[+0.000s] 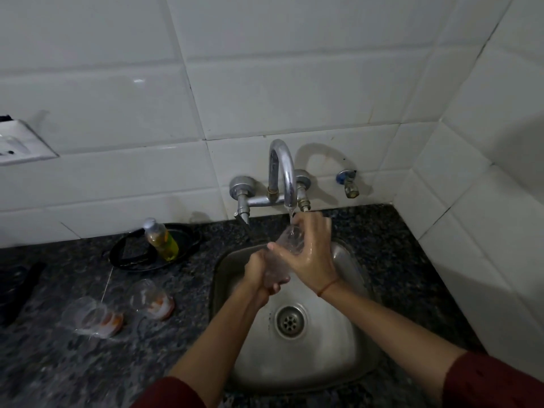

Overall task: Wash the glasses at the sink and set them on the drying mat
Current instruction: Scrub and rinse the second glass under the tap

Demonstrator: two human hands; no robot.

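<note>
Your left hand (pixel 264 274) wraps the lower end of the glass (pixel 292 242), so its base is hidden; your right hand (pixel 309 256) covers its right side. The left edge cuts off the wall socket (pixel 21 142) and a dark object (pixel 18 290). The bottle (pixel 161 240) label is too blurred to read.

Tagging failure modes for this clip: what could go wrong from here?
1. The left hand and the wet right hand grip the glass under the running tap; it could slip and hit the steel sink.
2. Two dirty glasses stand on the counter beside the left forearm; a careless swing may knock them.
</note>
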